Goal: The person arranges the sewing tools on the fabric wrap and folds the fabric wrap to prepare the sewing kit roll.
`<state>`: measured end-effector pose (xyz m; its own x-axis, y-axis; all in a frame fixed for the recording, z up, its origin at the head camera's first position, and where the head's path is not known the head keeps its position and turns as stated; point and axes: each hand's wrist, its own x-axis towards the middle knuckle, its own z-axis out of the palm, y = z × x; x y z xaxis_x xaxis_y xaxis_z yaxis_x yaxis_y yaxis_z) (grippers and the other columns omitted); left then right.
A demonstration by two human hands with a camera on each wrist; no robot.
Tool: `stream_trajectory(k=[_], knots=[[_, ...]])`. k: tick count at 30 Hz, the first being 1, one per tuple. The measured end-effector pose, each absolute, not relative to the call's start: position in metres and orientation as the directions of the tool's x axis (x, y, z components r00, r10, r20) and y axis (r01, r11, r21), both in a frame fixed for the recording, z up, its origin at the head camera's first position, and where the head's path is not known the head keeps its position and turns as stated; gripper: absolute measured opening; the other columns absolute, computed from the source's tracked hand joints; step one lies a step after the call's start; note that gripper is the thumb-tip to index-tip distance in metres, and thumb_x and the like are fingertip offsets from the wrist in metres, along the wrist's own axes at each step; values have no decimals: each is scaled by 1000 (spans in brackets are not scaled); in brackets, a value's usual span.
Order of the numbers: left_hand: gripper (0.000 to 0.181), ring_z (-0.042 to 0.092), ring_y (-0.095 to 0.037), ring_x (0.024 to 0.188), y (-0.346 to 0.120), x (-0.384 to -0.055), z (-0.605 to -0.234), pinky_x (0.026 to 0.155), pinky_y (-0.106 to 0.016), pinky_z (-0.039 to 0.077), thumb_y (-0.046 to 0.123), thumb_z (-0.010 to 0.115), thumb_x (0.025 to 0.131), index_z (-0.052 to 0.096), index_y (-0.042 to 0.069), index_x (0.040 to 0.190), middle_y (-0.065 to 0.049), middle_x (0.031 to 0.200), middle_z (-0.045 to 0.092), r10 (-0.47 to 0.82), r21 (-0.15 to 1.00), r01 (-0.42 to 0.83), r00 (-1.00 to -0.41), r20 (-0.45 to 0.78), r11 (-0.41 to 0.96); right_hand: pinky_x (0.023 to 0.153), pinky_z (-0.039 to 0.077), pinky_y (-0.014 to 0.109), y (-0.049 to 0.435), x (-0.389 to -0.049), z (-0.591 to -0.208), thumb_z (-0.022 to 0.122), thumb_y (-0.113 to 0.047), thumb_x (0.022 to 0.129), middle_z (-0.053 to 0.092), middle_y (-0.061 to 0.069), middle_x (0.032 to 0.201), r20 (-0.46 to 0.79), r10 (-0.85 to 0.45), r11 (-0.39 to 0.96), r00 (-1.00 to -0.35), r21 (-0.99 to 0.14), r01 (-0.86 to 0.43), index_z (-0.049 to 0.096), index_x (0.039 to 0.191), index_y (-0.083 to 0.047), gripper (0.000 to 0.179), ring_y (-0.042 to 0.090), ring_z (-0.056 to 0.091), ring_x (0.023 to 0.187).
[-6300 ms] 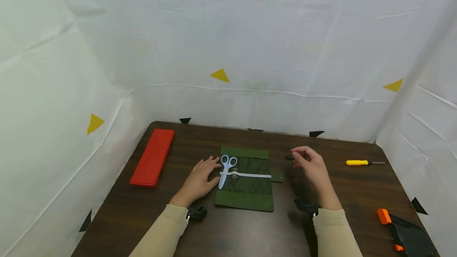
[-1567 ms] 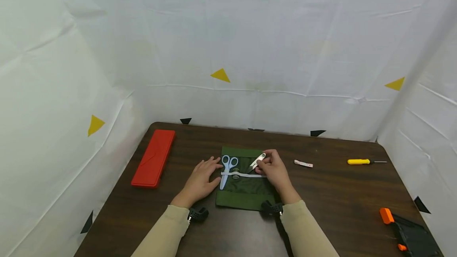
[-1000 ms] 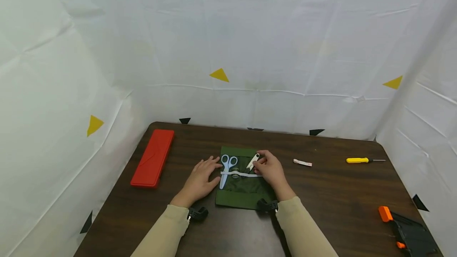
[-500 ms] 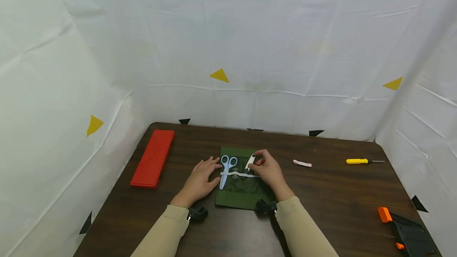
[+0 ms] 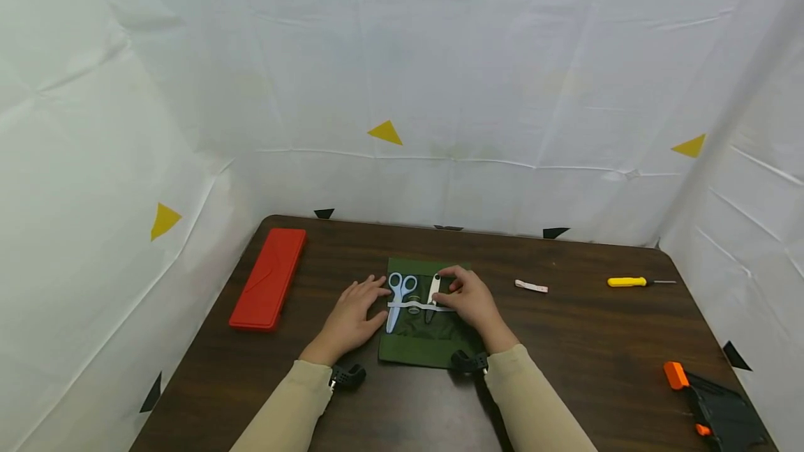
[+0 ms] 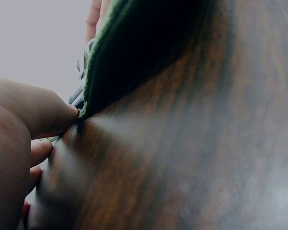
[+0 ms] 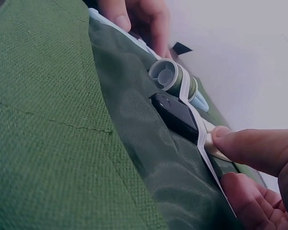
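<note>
An unrolled green fabric sewing case (image 5: 430,352) lies on the table under both hands. Light blue scissors (image 5: 397,298) and a thread spool (image 7: 165,75) sit under its white elastic band (image 7: 185,88). My right hand (image 5: 474,298) pinches white thread snips (image 5: 434,288) near their upper end. Their black tip (image 7: 175,115) has passed beneath the band, right of the spool, and points toward me. Flat on the left, my left hand (image 5: 352,319) rests with spread fingers at the case's edge; in the left wrist view its thumb (image 6: 62,112) touches the cloth.
A red case (image 5: 268,279) lies at the left. To the right are a small rolled white strip (image 5: 531,286), a yellow-handled screwdriver (image 5: 628,282) and a black tool with orange parts (image 5: 722,407). White sheeting (image 5: 452,89) hangs behind the table.
My right hand came from the table right of the case, bringing the snips. They have turned more upright, shifted left and slid under the band. My left hand has stayed in place.
</note>
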<state>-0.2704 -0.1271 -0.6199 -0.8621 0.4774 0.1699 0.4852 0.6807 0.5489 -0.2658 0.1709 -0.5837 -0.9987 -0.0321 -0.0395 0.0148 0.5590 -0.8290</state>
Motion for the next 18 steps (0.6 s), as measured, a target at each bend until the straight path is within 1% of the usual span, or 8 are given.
stream_trajectory(k=[8,11,14,18], knots=[[46,34,-27,167,-127,-271,-622,138,-58,20,33,71,106,64,18,150,-2,173,46,479,539,491,-860,176,684,81,53,41,172,-266,-585,88,-23,94,64,12,114,-24,-76,572,-997,-820,-24,75,136,-19,43,23,60,97],[45,34,-27,167,-127,-271,-622,138,-58,20,33,71,106,64,19,149,-3,173,47,479,537,491,-860,175,686,82,54,40,173,-266,-586,88,-23,95,63,12,114,-23,-88,571,-996,-821,-32,77,133,-20,40,22,60,96],[45,34,-26,167,-127,-270,-621,138,-58,20,32,71,106,64,18,149,-3,172,47,477,538,490,-861,175,686,80,53,37,173,-266,-587,88,-22,94,62,12,113,-20,-102,562,-995,-826,-41,80,126,-19,34,21,60,93],[45,34,-26,166,-127,-270,-622,138,-58,21,32,71,106,65,18,148,-3,172,47,474,540,489,-862,178,685,76,55,32,175,-266,-588,87,-19,95,61,13,110,-14,-119,545,-993,-837,-53,84,115,-15,20,20,62,89]])
